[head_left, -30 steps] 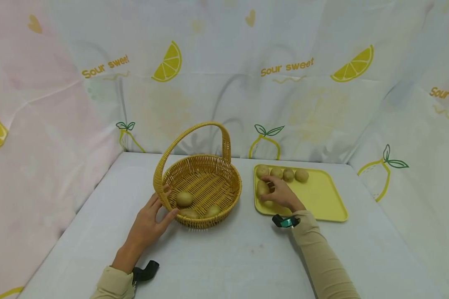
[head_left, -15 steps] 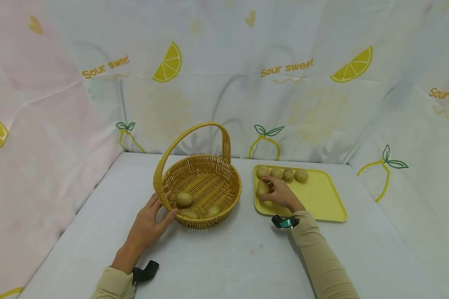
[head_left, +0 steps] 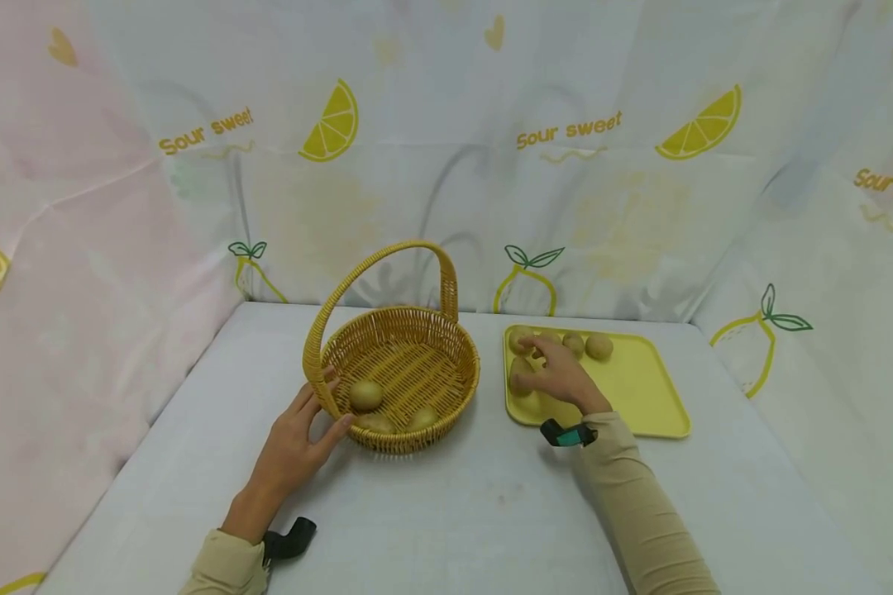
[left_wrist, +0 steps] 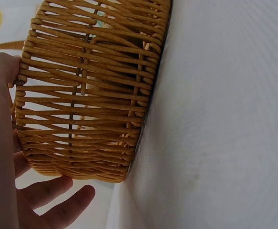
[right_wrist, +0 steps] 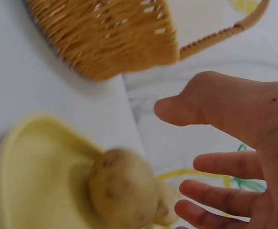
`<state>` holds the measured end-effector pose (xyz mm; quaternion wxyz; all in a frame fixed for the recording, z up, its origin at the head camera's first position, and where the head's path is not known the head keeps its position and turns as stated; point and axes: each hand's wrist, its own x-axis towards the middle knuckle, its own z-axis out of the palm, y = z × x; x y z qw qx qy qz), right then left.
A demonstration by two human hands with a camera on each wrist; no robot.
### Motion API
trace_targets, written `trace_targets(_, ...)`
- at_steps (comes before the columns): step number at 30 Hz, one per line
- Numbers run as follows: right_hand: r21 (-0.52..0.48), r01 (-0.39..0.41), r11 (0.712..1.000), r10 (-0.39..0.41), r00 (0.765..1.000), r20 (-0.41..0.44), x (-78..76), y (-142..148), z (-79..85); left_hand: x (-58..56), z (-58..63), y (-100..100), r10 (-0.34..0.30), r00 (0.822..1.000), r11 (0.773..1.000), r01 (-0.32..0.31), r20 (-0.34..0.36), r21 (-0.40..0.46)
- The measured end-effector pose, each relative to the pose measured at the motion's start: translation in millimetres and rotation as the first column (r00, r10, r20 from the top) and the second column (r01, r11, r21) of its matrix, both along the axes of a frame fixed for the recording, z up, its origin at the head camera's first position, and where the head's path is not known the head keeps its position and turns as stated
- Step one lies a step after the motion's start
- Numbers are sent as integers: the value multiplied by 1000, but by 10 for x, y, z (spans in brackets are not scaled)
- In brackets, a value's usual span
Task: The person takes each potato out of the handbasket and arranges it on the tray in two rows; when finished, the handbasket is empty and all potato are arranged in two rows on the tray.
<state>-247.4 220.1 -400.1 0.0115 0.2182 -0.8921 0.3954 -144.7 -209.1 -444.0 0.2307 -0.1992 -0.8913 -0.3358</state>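
Note:
A wicker basket (head_left: 398, 446) with a tall arched handle stands on the table; three potatoes (head_left: 366, 395) lie inside it. My left hand (head_left: 290, 450) holds the basket at its left side, thumb on the near rim and fingers around the foot of the handle. To the right, a yellow tray (head_left: 625, 397) bears several potatoes, most of them in a row along its back edge. My right hand (head_left: 561, 376) is over the tray's left part, fingers spread, just above a single potato (right_wrist: 122, 188). In the right wrist view nothing lies between thumb and fingers.
A white cloth covers the table (head_left: 446, 512). Lemon-print curtains (head_left: 432, 165) rise at the back and both sides. A black wrist camera mount (head_left: 290, 541) sits at the left cuff, another (head_left: 565, 434) at the right.
My right hand has let go of the potato at the tray's left side and lifted slightly, its fingers spreading. The left hand and the basket stay where they were.

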Motion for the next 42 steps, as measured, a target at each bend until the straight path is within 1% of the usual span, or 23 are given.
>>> trace_targets(4,-62,-32,998,29,999,-41,19,-122,139,-4,11,1,-7,1000,1000,7,-1,8)
trace_targets(10,-73,-92,993,87,994,-68,-6,-336,370,-3,5,1,-11,1000,1000,10,11,21)
trace_targets(14,-110,-142,984,135,989,-66,-65,-482,494,-3,-2,2,-12,1000,1000,11,16,21)
trace_targets(19,-154,-227,962,220,974,-61,-166,-667,567,2,4,3,-9,1000,1000,8,18,17)
trace_targets(20,-162,-239,957,234,971,-50,-186,-702,573,3,5,3,-8,1000,1000,8,18,17)
trace_targets(22,-201,-253,946,259,966,6,-215,-769,581,4,5,4,-7,1000,1000,7,17,17)
trace_targets(24,-273,-251,929,282,956,80,-232,-830,582,4,2,5,-7,1000,1000,6,16,17)
trace_targets(26,-360,-227,905,300,940,163,-241,-893,581,1,-2,5,-5,1000,1000,5,14,15)
trace_targets(27,-411,-212,887,314,928,200,-244,-925,581,1,-2,4,-4,1000,1000,4,14,14)
trace_targets(30,-505,-177,845,349,898,269,-265,-1036,574,2,-2,1,-4,1000,1000,4,11,10)
trace_targets(31,-508,-174,843,352,894,277,-272,-1076,575,3,0,-1,-2,1000,1000,2,11,10)
trace_targets(32,-497,-175,850,350,893,282,-285,-1116,570,5,2,-3,-1,1000,1000,1,10,10)
trace_targets(35,-412,-210,887,340,900,273,-323,-1239,549,12,7,-5,5,1000,1000,-5,13,9)
trace_targets(37,-345,-255,903,352,901,254,-355,-1321,527,12,5,-5,8,1000,1000,-8,17,6)
trace_targets(38,-315,-281,907,363,899,244,-372,-1360,516,12,7,-4,7,1000,1000,-7,18,6)
trace_targets(40,-262,-343,902,402,889,219,-395,-1444,511,11,10,-2,6,1000,1000,-6,20,4)
trace_targets(42,-186,-404,896,434,884,172,-422,-1524,507,7,14,0,4,1000,1000,-5,21,3)
